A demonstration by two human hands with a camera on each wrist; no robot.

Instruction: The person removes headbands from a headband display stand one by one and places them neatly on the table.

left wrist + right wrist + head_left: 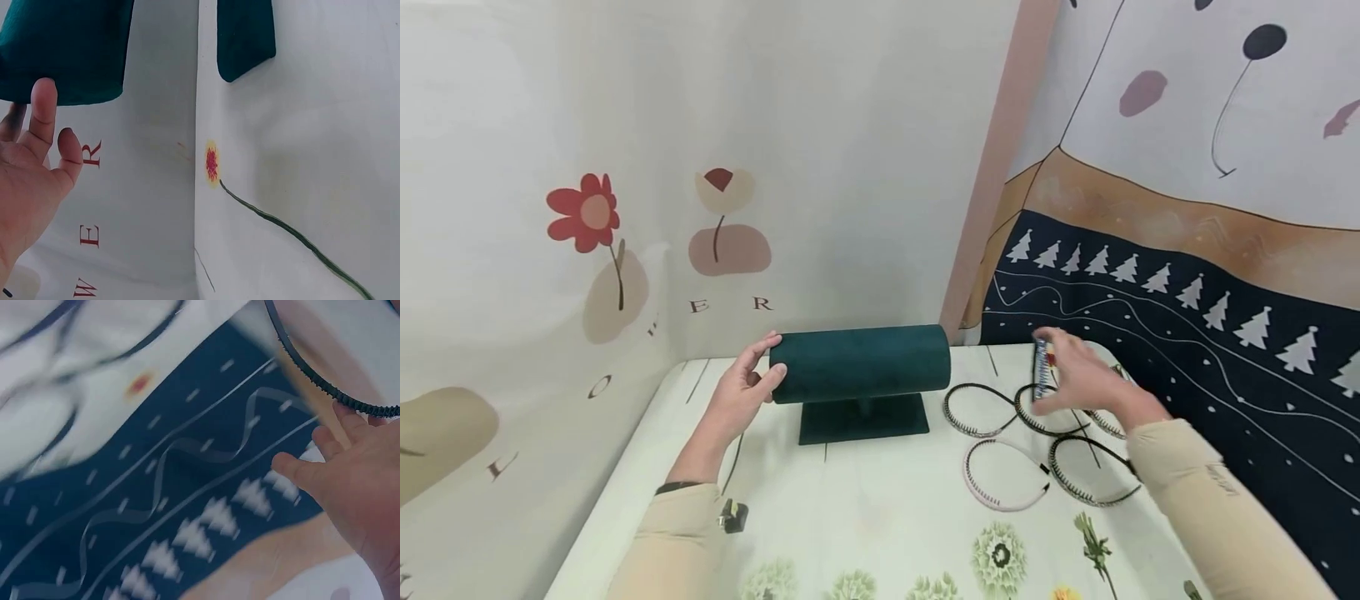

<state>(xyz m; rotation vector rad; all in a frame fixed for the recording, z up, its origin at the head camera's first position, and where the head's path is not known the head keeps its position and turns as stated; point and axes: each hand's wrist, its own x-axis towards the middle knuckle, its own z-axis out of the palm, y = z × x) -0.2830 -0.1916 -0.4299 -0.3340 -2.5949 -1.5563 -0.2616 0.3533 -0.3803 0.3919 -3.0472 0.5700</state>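
Observation:
A dark green roll-shaped display stand [861, 360] is upright on its flat base [891, 421] in the head view. My left hand [736, 407] grips the roll's left end, thumb at the front and fingers toward the back. The left wrist view shows that hand [28, 181] against the lower edge of the roll [69, 50]. Off to the right, my right hand [1086, 379] holds a dark toothed headband [1040, 371] above other headbands. In the right wrist view the fingers meet the held headband [306, 367] at its ridged band, part of which is out of frame.
Several headbands lie right of the stand, including a pink one [976, 492] and black ones [950, 414]. A small dark clip-like object [733, 517] lies near the left sleeve. Printed curtains [850, 167] stand behind the flower-patterned table [865, 508].

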